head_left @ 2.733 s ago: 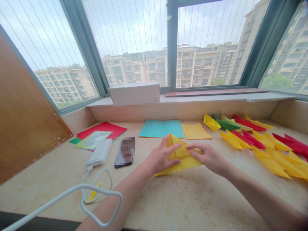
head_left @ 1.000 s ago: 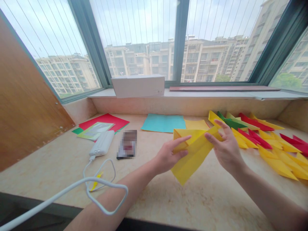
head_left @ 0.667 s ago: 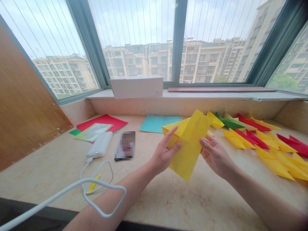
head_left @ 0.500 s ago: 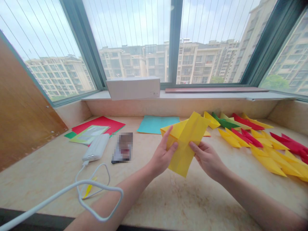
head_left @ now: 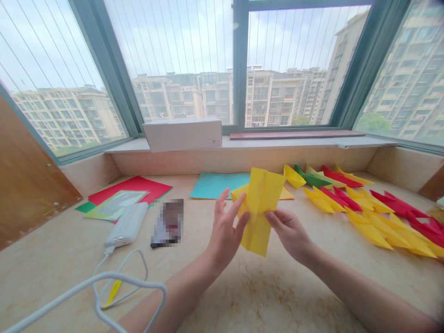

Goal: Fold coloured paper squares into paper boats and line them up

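A folded yellow paper (head_left: pixel 262 210) is held up above the tabletop, its long strip almost upright with a crease down the middle. Behind the strip, a yellow flap juts out to the left. My right hand (head_left: pixel 289 231) pinches the strip's right edge, thumb in front and the other fingers mostly hidden behind. On the other side, my left hand (head_left: pixel 225 231) has its thumb and index finger on the paper's left edge, while its remaining fingers stick out loosely.
Folded paper boats (head_left: pixel 378 226), yellow, red and green, stand in rows at right. Blue sheets (head_left: pixel 218 185) lie behind the hands, red sheets (head_left: pixel 128 189) farther left. A white power bank (head_left: pixel 126 224) with a looping cable (head_left: pixel 130 283) and a phone-shaped item (head_left: pixel 169 222) rest at left.
The yellow strip has turned more upright between my hands. My left fingers have spread and loosened from the flap. The whole view has shifted slightly to the right.
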Demonstrator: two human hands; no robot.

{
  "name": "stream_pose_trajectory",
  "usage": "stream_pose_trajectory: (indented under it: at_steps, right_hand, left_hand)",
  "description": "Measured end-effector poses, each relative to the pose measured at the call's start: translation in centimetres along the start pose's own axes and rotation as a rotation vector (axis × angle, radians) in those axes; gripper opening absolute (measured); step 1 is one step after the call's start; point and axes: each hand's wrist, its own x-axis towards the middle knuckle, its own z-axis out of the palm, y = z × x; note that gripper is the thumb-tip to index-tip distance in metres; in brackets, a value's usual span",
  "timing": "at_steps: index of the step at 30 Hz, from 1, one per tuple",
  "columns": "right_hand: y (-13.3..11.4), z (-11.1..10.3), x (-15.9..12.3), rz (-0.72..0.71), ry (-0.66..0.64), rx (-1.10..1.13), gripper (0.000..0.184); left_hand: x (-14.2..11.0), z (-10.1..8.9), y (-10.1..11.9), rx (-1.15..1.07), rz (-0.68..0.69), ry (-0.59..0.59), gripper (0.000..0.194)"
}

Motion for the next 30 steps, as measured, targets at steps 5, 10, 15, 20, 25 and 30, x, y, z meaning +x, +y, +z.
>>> stream_pose_trajectory:
  at_steps: [5,10,15,20,25,30]
  right_hand:
    - [0.1,0.0,-0.1,-0.024,-0.020,-0.070,0.038]
    - [0.4,-0.3,-0.2,-0.061,-0.043,-0.176,0.025]
    - [0.5,-0.4,-0.2,-0.031,-0.008,-0.238,0.020]
    - [0.2,0.0,-0.1,0.032,0.075,-0.168,0.043]
    - [0.3,-0.1,0.0,-0.036,0.150,-0.327,0.064]
    - [0.3,-1.0,0.4,-0.087,0.223,-0.522,0.073]
  left_hand:
    - [0.1,-0.1,0.4,-0.108,-0.021,-0.023,0.038]
    - [-0.2,0.2,1.3,-0.344,0.027,-0.160,0.036]
    - [-0.6,0.3,1.6,-0.738,-0.107,-0.311,0.037]
    - [-0.6,0.3,1.7,-0.917,-0.186,-0.381,0.042]
    - [-0.4,0.7,2.4,-1.021,-0.372,-0.293,0.040]
    - [-0.2,0.7,2.3,-1.122,-0.543,-0.175,0.038]
